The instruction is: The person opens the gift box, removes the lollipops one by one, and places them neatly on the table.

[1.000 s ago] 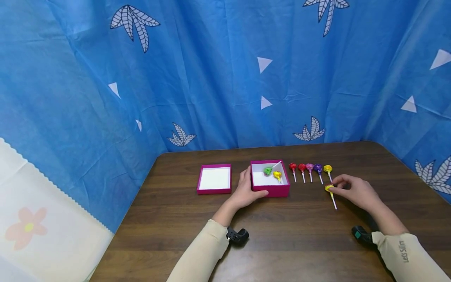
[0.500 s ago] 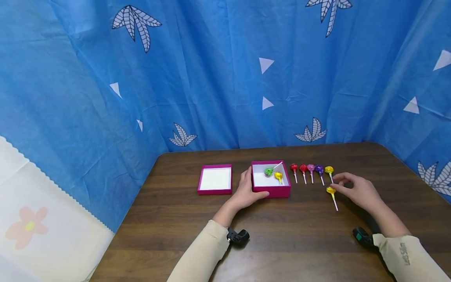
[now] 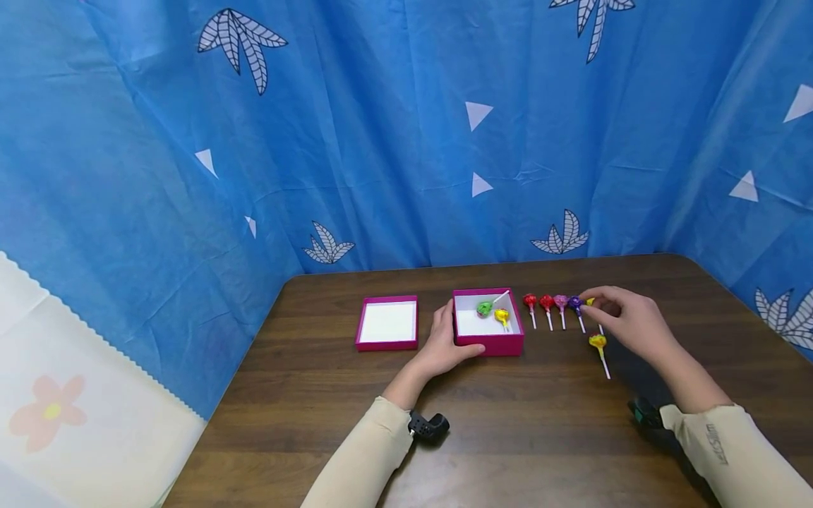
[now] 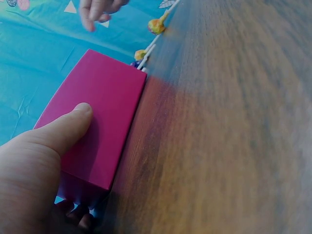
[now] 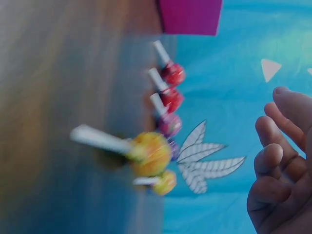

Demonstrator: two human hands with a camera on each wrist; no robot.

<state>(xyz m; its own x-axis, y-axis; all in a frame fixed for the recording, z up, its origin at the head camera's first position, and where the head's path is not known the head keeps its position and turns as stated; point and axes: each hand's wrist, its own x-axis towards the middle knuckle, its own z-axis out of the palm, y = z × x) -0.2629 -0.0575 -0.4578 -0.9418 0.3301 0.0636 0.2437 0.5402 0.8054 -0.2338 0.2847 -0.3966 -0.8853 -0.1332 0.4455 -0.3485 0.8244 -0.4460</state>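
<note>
Magenta box (image 3: 490, 345): left hand (image 3: 440, 347) grips | right hand (image 3: 629, 321): loose | green lollipop (image 3: 485, 309): head view only

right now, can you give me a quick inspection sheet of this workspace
Surface: brown wooden table
Job's things: open pink box holding a green lollipop and a yellow lollipop; lid to its left, inside facing up; to its right, a row of two red lollipops, a pink one, a purple one and a yellow one; another yellow one nearer the person
Clutter: nothing seen
Left hand: grips the box, thumb against its front
Right hand: raised near the row's yellow end, holding nothing
Cables: nothing seen
Surroundings: blue patterned curtain behind, white cloth at left
</note>
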